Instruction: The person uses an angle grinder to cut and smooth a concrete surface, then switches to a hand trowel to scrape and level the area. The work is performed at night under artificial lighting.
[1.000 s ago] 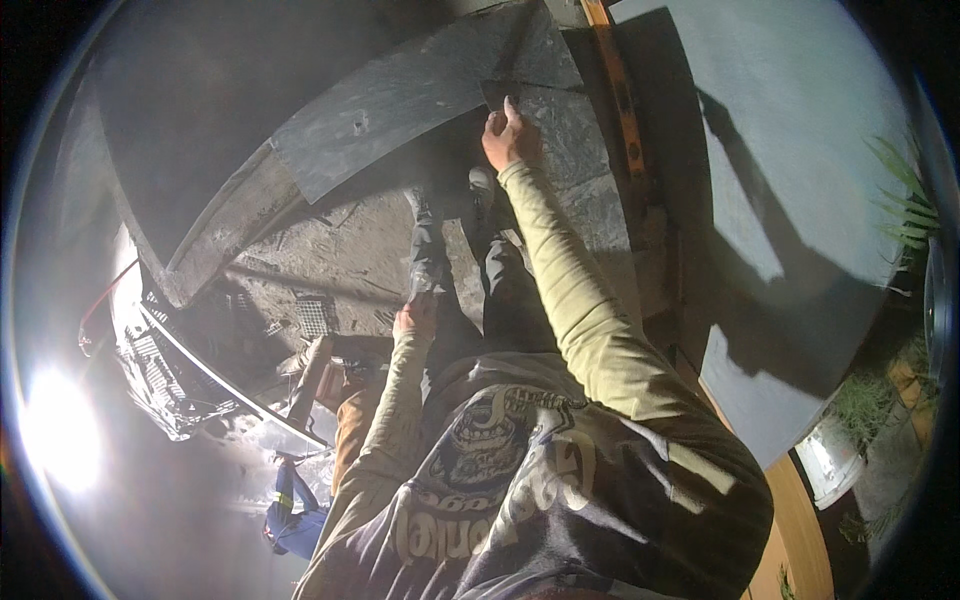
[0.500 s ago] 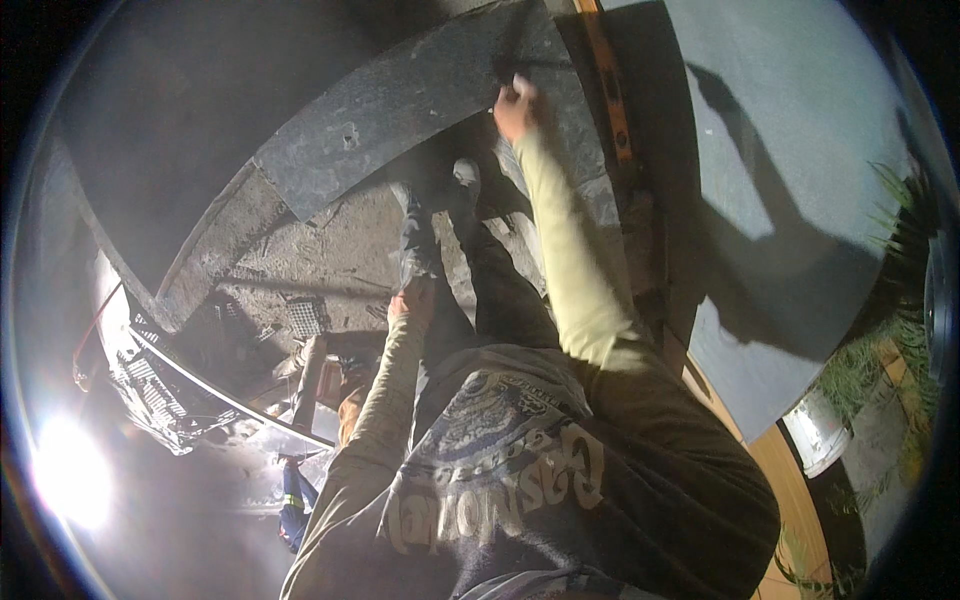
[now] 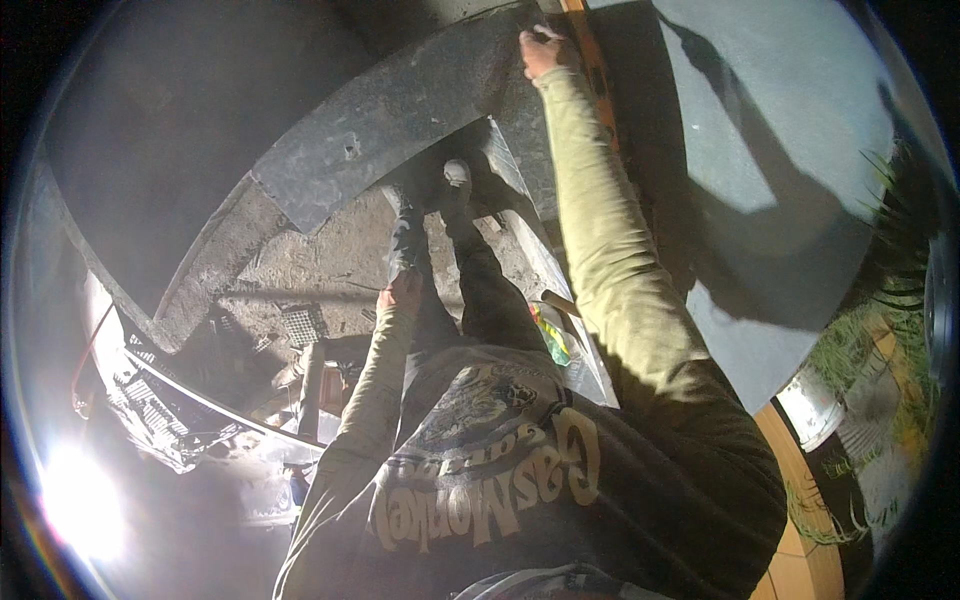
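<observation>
My right hand (image 3: 541,54) reaches far forward over the dark grey curved slab (image 3: 370,125), beside a long orange bar (image 3: 590,62). Its fingers are closed around a small white piece whose kind I cannot make out. My left hand (image 3: 400,291) is low, by my left knee, at the end of a sleeved forearm. Its fingers are too dim and bunched to read, and whether anything is in them is hidden. Below the slab, my shoes (image 3: 457,172) show against rough, dusty ground (image 3: 320,262).
A large pale grey panel (image 3: 770,150) at the right carries my arm's shadow. Near its lower end are a white bucket (image 3: 808,412), green plants (image 3: 845,365) and wooden edging (image 3: 800,500). A plastic grate (image 3: 301,325) lies left of my legs. A bright lamp (image 3: 80,505) glares lower left.
My right hand has moved farther forward and slightly right, closer to the orange bar. A green and yellow packet has come into sight beside my right leg. My left hand stays by the knee.
</observation>
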`<state>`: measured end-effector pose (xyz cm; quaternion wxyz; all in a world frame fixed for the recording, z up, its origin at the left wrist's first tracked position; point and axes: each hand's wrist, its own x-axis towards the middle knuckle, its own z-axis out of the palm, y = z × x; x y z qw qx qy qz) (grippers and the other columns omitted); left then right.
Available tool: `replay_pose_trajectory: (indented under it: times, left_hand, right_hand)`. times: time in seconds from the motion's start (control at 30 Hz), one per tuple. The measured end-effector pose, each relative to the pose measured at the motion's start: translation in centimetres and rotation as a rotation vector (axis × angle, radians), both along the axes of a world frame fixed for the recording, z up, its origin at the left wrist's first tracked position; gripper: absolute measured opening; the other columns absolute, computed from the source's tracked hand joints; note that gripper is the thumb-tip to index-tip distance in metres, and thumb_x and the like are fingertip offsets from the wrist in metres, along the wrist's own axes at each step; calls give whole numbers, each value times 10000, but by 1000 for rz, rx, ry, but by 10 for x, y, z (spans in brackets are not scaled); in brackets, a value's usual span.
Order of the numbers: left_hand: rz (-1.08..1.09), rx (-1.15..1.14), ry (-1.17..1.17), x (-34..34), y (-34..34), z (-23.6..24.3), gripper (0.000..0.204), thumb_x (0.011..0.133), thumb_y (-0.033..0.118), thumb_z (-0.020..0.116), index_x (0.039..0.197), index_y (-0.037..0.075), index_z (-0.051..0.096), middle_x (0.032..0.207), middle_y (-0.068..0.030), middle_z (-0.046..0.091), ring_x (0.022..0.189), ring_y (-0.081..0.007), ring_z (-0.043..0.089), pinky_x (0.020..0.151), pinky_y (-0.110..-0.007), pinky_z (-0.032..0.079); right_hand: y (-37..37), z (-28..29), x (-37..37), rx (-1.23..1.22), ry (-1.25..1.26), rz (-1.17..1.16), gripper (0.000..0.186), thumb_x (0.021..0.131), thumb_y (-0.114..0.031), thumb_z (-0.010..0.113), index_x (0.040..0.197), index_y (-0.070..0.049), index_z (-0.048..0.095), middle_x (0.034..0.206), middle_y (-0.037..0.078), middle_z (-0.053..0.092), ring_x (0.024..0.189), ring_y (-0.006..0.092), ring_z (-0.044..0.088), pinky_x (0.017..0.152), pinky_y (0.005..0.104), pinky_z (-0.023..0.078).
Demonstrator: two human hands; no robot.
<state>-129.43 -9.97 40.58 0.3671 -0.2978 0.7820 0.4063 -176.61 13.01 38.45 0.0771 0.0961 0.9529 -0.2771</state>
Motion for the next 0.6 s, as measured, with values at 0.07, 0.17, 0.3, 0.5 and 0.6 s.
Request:
replay_pose_trajectory:
  times: [0.07,0.17,0.3,0.5,0.6]
  left_hand:
    - [26,-50,36,25,-11,-14,414,966,519,583,1190,189,695,1012,-248,730,991,-468,692,823,-557,547]
    - [16,-80,75,9,-18,12,421,986,521,557,1206,179,667,1034,-265,721,1006,-482,681,829,-554,548]
    - [-40,39,171,-35,-33,12,469,1001,522,541,1284,156,623,1152,-267,699,1061,-483,665,843,-545,547]
    - [227,412,405,-158,-10,66,664,988,491,641,1444,27,510,1366,-181,644,1187,-356,663,997,-422,511]
    - [586,866,90,-206,0,100,646,997,466,655,1421,-7,541,1336,-165,665,1188,-297,652,1042,-381,485]
  right_hand:
    - [-11,15,5,-160,-22,-43,610,983,-390,661,1525,-189,466,917,82,672,620,171,613,515,313,522]
    - [-25,94,65,-541,-178,-305,748,1013,-368,650,1632,-227,254,768,26,602,505,108,530,433,266,462]
    - [8,84,140,-655,-308,-343,818,1018,-364,659,1653,-205,168,776,12,591,486,83,491,404,247,419]
    - [-59,131,221,-583,-317,1,643,1005,-339,661,1533,-81,402,908,85,647,731,129,617,650,321,532]
    - [-76,156,245,-365,-68,484,200,927,-174,633,1067,-31,626,985,221,674,889,408,685,778,472,559]
